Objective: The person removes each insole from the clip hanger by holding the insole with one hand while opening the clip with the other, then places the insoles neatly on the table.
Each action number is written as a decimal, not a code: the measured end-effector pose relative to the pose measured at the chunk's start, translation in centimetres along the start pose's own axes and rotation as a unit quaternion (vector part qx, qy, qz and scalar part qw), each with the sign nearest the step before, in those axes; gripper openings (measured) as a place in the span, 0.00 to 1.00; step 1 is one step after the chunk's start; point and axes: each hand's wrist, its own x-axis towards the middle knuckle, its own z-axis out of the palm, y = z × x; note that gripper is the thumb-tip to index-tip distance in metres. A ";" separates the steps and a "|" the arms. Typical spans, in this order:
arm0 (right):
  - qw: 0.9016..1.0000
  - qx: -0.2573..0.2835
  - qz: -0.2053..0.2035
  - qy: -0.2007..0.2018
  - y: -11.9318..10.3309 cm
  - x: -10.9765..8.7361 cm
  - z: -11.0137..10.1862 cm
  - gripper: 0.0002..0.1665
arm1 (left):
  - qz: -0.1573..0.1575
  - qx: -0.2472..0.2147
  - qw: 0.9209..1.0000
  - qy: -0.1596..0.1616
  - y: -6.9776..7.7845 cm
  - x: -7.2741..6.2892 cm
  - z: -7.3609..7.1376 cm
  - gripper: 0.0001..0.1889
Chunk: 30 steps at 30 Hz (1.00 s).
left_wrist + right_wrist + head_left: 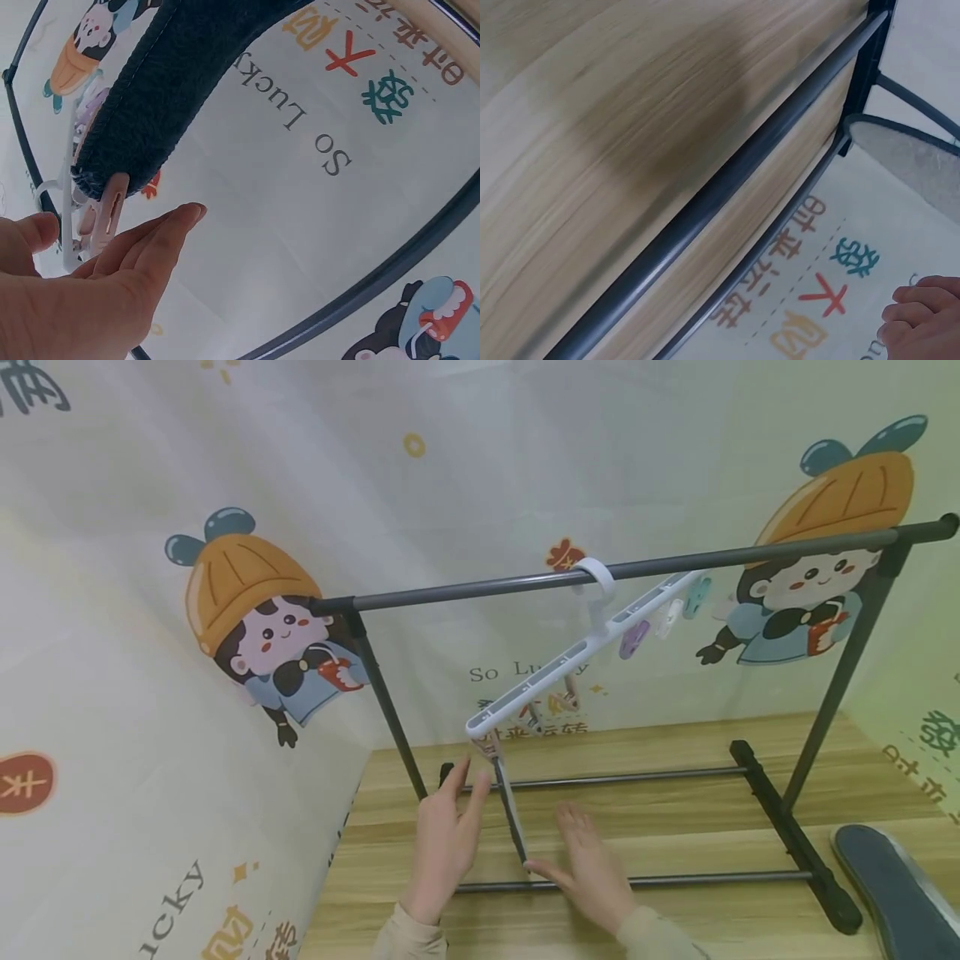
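Note:
A dark insole (511, 810) with a pale underside hangs edge-on from a pinkish clip (488, 744) at the near end of a white clip hanger (540, 681). In the left wrist view the clip (112, 214) bites the top of the dark fuzzy insole (161, 97). My left hand (447, 839) is beside the clip, thumb and fingers spread apart. Lower down, my right hand (592, 868) has its fingers extended, its thumb at the insole's bottom end; whether they touch is unclear. The right wrist view shows the insole's grey underside (911, 161) and part of my right hand (926, 322).
The hanger hooks over the top bar (465, 591) of a dark metal rack on a wooden table (675, 827). Purple (634, 639), white and teal clips hang farther along. A second insole (892, 893) lies right of the rack's foot (795, 839). Printed cloth hangs behind.

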 end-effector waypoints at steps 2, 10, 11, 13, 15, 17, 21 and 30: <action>1.000 0.001 -0.004 -0.003 -0.3 0.1 0.2 0.53 | 0.002 -0.001 1.000 -0.004 0.3 0.3 0.1 0.32; 0.999 0.023 -0.020 -0.012 -1.3 0.5 0.8 0.51 | 0.008 -0.011 1.000 0.019 1.6 2.1 0.4 0.32; 0.999 0.024 -0.022 -0.011 -1.4 0.5 0.8 0.51 | 0.012 -0.016 1.000 0.024 1.7 2.5 0.5 0.31; 0.999 0.023 -0.025 -0.010 -1.7 0.6 1.0 0.51 | 0.015 -0.026 0.999 0.032 1.9 3.0 0.7 0.29; 0.999 0.021 -0.024 -0.010 -1.9 0.7 1.1 0.51 | 0.012 -0.034 0.998 0.042 2.0 3.4 0.9 0.27; 0.999 0.018 -0.028 -0.010 -2.0 0.7 1.2 0.50 | 0.010 -0.040 0.998 0.057 2.0 3.8 1.1 0.24; 0.999 0.011 -0.032 -0.006 -2.3 0.6 1.2 0.50 | 0.011 -0.033 0.996 0.088 2.1 4.2 1.3 0.19; 0.999 -0.003 -0.033 0.013 -2.4 0.7 2.3 0.39 | 0.045 -0.012 0.992 0.119 2.1 4.3 1.6 0.18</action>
